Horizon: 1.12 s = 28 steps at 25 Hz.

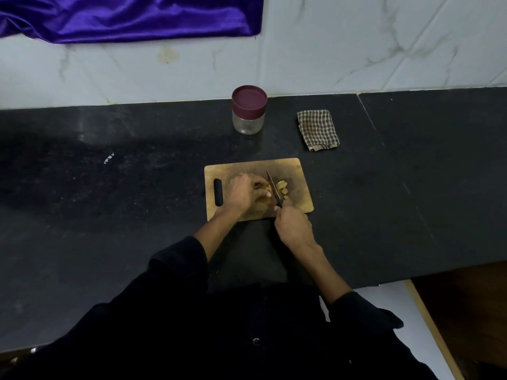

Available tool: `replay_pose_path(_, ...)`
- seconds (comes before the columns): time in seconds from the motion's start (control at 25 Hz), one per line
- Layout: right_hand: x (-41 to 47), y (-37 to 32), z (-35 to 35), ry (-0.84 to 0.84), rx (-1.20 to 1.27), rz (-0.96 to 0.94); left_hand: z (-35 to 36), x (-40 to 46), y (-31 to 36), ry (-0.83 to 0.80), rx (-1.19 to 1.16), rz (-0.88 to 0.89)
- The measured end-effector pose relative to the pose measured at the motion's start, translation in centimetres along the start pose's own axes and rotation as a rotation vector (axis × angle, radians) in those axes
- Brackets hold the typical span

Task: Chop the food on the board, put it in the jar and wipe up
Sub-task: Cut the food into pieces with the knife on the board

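Chopping is under way: our right hand [293, 229] grips the knife [274, 189] by its dark handle, fingers wrapped tight round it, with the thin blade angled across the middle of the board [299, 171]. Our left hand [241, 193] sits just left of the blade, its fingers curled over the uncut food [264, 191] to pin it down; we judge the curl keeps the fingertips back from the edge. How much of that piece remains under the hand we cannot tell.

Cut pieces [282, 187] lie just right of the blade, small, pale yellow and blocky, falling away from the holding hand so they stay out of the next stroke.

The board is flat wood, tan and stained darker in the middle, with rounded corners and a slot handle at its left end. It lies on a black, matt, speckled stone table [109, 215].

Behind the board stands the jar [249, 111], clear and round, apparently empty, with its maroon lid on; it will need opening before anything goes in. Behind the board to the right lies the cloth [318, 129], a folded brown-and-white check, soft and slightly frayed, parked within reach for wiping. Both remain apart from the board, clear of the knife work.
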State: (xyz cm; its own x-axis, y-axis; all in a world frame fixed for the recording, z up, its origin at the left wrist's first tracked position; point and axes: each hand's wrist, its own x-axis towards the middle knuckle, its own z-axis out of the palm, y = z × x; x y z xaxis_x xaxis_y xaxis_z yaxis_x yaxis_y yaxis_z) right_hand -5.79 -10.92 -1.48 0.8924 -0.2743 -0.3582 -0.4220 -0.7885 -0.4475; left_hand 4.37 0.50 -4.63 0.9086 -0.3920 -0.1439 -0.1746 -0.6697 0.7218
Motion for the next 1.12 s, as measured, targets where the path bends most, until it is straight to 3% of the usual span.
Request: replay_pose_path(1.12,0.1,-1.0,-0.4,0.0,-0.091,0.026,-0.1,0.3,-0.1,0.018,0.043,0.023)
